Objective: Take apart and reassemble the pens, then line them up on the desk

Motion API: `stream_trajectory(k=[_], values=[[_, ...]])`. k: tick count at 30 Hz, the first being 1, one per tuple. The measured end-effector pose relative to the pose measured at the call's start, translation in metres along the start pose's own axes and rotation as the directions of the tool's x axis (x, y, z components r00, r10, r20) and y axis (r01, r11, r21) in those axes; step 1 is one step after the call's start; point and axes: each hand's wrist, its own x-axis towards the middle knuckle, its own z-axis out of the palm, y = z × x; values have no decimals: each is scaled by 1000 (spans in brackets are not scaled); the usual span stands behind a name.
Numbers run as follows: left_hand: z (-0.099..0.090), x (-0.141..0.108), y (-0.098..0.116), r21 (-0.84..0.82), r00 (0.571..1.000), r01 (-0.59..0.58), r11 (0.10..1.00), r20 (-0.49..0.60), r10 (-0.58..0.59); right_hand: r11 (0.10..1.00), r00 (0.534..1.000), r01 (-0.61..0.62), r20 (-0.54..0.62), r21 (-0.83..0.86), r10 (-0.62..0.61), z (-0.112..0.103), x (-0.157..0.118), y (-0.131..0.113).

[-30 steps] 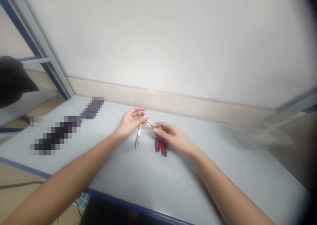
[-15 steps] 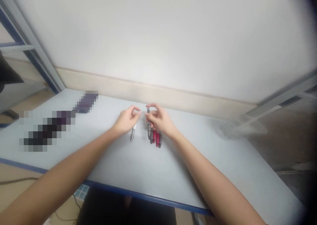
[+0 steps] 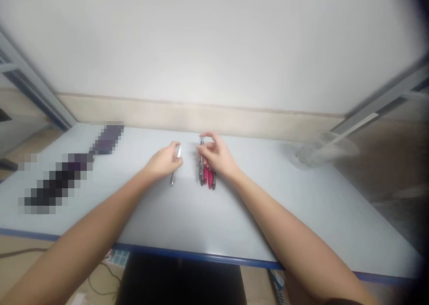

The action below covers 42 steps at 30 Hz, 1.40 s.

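Note:
My left hand [image 3: 163, 161] is closed on a white and silver pen [image 3: 173, 177]. Its top end shows between my index finger and thumb, and its tip points toward me just above or on the table. My right hand [image 3: 217, 156] bends over a row of several pens lying side by side. Thumb and curled fingers close around the dark grey pen [image 3: 201, 170] at the row's left end, the index finger at its top. To its right lie red pens [image 3: 210, 179] and another grey pen [image 3: 214, 181], their upper parts hidden under my hand.
The light blue table [image 3: 187, 220] has a dark blue front edge and meets a white wall [image 3: 201, 50]. A clear plastic container [image 3: 306, 155] stands at the right back. Blurred-out dark items [image 3: 60, 180] lie on the left. Metal frame posts rise at both sides.
My left hand has moved left and closed over the white and silver pen. My right hand stays at the row, where the grey pen now lines up closer with the others. The view has shifted slightly.

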Motion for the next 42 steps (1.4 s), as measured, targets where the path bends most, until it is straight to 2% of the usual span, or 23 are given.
stream_trajectory(k=[3, 7, 13, 19, 25, 31, 38, 42], values=[[1, 0, 1, -189, 1000, -18, 982, -28, 13, 1000, 1000, 17, 1, 7, -17, 1, -1, 0], [-1, -3, 8, -424, 1000, 5, 906, -21, -15, 1000, 1000, 24, 9, 7, -24, 1, -1, -1], [-3, -2, 17, -635, 994, 48, 771, -47, -100, 999, 999, 23, 23, 46, -24, 2, 0, 1], [-6, -2, 21, -673, 989, 42, 739, -76, -125, 997, 999, 47, 4, 65, -47, 6, -2, -2], [-6, 0, 17, -707, 988, 12, 707, -98, -116, 994, 998, 59, -16, 93, -58, 9, -7, -6], [-10, -6, 25, -691, 990, 57, 721, -56, -131, 989, 991, 69, -125, 129, -53, 4, -2, -1], [-8, -2, 24, -728, 989, 62, 683, -46, -140, 993, 996, 46, -82, 106, -38, 6, -3, -2], [-6, -1, 19, -740, 993, 29, 672, -56, -105, 994, 994, 41, -109, 98, -30, 4, -2, 3]])
